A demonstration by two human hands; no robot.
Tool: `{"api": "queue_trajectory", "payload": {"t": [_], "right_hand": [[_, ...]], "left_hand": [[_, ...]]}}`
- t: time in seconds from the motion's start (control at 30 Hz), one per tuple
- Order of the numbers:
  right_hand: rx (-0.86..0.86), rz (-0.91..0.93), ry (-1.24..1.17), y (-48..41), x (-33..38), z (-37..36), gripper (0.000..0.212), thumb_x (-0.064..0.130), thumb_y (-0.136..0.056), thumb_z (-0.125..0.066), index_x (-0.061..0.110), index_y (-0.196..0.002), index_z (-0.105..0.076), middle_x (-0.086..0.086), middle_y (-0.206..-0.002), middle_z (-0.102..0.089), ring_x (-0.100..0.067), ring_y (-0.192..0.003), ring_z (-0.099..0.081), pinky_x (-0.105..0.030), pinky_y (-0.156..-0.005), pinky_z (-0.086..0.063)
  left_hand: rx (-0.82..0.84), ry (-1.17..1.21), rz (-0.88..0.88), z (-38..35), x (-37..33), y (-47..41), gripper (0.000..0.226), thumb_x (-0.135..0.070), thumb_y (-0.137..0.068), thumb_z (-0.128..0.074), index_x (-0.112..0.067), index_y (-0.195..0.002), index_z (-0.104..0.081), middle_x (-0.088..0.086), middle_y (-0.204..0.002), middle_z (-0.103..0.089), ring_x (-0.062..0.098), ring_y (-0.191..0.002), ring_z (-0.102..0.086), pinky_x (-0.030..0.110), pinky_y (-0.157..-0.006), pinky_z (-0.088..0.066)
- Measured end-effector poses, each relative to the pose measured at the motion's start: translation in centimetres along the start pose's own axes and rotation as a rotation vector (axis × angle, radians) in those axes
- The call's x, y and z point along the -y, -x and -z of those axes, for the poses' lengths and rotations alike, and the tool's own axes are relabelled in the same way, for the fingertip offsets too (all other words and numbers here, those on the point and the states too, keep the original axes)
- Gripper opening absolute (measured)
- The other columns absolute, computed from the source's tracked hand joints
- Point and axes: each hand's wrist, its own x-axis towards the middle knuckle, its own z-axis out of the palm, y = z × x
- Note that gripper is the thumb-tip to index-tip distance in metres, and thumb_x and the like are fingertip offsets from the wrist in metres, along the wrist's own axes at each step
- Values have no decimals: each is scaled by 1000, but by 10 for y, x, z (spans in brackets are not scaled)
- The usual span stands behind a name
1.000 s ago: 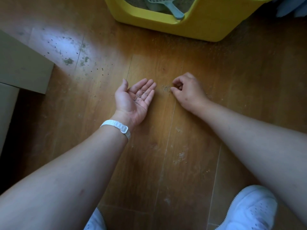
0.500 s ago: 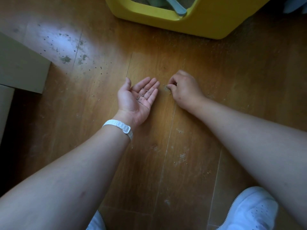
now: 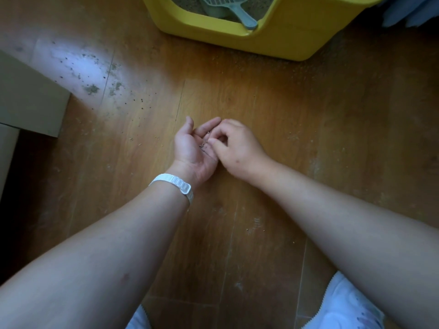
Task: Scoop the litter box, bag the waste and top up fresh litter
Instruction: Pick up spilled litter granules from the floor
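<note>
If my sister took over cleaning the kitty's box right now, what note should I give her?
Left hand: open, palm up, cupping a few litter grains.
Right hand: fingertips pinched over the left palm; whether they hold grains is too small to tell.
Scoop lies in the yellow litter box.
Done: some spilled grains gathered by hand.
Left: scattered litter on the floor, plus bagging; no bag or fresh litter in view.
</note>
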Motion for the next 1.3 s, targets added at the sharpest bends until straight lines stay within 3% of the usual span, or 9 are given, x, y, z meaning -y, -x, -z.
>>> {"api": "queue_trajectory", "payload": {"t": [0.1, 0.27, 0.43, 0.63, 0.9, 1.07, 1.3], "right_hand": [[1, 67, 12, 6, 6, -2, 10, 15, -87, -62, 11, -87, -72, 1, -95, -60, -18, -94, -58, -32, -84, -47], [-158, -48, 56, -1, -16, 19, 12, 15, -88, -63, 9, -90, -73, -4, -91, -60, -11, -80, -54, -17, -70, -41], [-102, -176, 243, -11, -54, 37, 19, 26, -92, -63, 12, -103, -71, 2, -98, -53, -13, -89, -53, -26, -82, -46], [-44, -117, 286, -26, -59, 40, 30, 28, -88, -70, 14, -115, -68, 2, -100, -55, -10, -89, -51, -23, -80, -43], [-38, -70, 308, -32, -60, 36, 11, 22, -89, -68, 12, -94, -70, 3, -95, -54, -10, -89, -49, -21, -75, -35], [-39, -68, 344, -31, -58, 34, 13, 20, -91, -64, 9, -96, -70, -2, -99, -58, -9, -88, -46, -17, -72, -30], [72, -77, 453, -28, -49, 29, 12, 19, -96, -54, 11, -96, -63, -6, -103, -54, -24, -101, -51, -26, -80, -34]], "left_hand": [[12, -8, 14, -2, 1, 1, 68, -50, -101, -32, 9, -114, -63, 30, -113, -67, 40, -105, -66, 48, -96, -51], [19, -15, -11, 3, -7, -1, 66, -49, -102, -32, 8, -112, -62, 26, -111, -69, 35, -103, -69, 40, -91, -56], [15, -41, -15, 7, -11, 0, 66, -50, -103, -30, 7, -114, -62, 23, -111, -70, 34, -105, -68, 38, -95, -54], [3, -32, -12, 8, -11, -4, 68, -51, -102, -30, 7, -115, -62, 24, -111, -70, 34, -106, -68, 39, -97, -53], [-1, -26, -12, 10, -12, -7, 67, -50, -102, -30, 7, -114, -62, 24, -110, -70, 34, -104, -69, 39, -95, -53], [-7, -28, -14, 11, -11, -8, 67, -50, -102, -30, 8, -115, -62, 23, -111, -70, 34, -104, -69, 39, -97, -52], [-6, -42, -15, 13, -10, -7, 67, -51, -102, -30, 7, -118, -61, 23, -112, -70, 33, -105, -69, 39, -98, -52]]}}
